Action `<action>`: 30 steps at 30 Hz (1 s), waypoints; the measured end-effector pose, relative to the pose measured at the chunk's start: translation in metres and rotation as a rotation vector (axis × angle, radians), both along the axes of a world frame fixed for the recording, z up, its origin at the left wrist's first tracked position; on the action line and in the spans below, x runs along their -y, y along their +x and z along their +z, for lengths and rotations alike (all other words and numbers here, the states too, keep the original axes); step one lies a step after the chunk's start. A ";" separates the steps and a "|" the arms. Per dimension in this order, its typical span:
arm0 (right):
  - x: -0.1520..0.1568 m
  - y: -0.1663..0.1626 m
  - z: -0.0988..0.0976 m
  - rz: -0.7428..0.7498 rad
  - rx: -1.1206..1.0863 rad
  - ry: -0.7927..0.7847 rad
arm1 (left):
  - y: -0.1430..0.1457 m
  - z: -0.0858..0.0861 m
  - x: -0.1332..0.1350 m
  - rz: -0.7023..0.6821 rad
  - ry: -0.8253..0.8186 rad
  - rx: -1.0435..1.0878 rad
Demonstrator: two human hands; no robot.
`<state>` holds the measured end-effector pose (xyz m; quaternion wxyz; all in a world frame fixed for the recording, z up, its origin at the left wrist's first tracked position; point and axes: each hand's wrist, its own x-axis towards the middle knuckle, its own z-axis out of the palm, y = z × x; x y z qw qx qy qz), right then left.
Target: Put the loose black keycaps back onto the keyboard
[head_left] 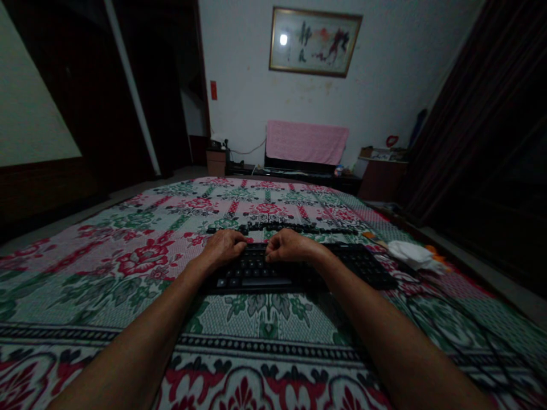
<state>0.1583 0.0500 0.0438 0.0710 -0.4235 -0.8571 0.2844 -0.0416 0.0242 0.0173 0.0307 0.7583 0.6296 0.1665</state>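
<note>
A black keyboard (pixel 363 267) lies on a floral bedspread (pixel 106 273). My left hand (pixel 222 247) rests on its upper left part with the fingers curled down onto the keys. Just to the right, my right hand (pixel 288 246) is also curled over the keys near the top middle. The two hands almost touch above a small gap. What the fingertips pinch, if anything, is hidden. A row of loose black keycaps (pixel 299 228) lies just beyond the keyboard.
A white crumpled cloth (pixel 412 254) and small orange bits lie right of the keyboard. A black cable (pixel 448 319) trails over the bedspread at right. Farther back a pink cloth (pixel 305 142) covers a low unit under a framed picture (pixel 314 41). Dark curtains hang at right.
</note>
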 end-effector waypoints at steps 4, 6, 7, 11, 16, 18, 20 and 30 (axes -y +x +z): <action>-0.002 0.000 -0.001 -0.022 -0.030 -0.032 | -0.001 0.001 0.000 0.016 -0.021 0.030; -0.004 0.001 -0.003 -0.020 -0.059 -0.069 | -0.001 0.002 0.000 0.019 -0.037 0.045; -0.006 0.002 -0.003 -0.014 -0.073 -0.089 | 0.000 0.002 0.000 0.022 -0.042 0.055; -0.009 0.004 -0.005 0.014 -0.101 -0.131 | 0.004 0.002 0.000 -0.010 -0.017 0.109; -0.008 0.005 -0.003 0.037 -0.089 -0.133 | 0.009 0.000 -0.001 -0.167 -0.009 0.160; -0.007 0.005 -0.002 0.028 -0.082 -0.129 | 0.011 0.001 0.000 -0.202 -0.025 0.182; -0.007 0.005 -0.002 0.025 -0.073 -0.131 | 0.013 0.003 0.001 -0.242 -0.042 0.208; -0.009 0.006 -0.004 0.044 -0.068 -0.173 | 0.019 0.002 0.006 -0.379 -0.088 0.219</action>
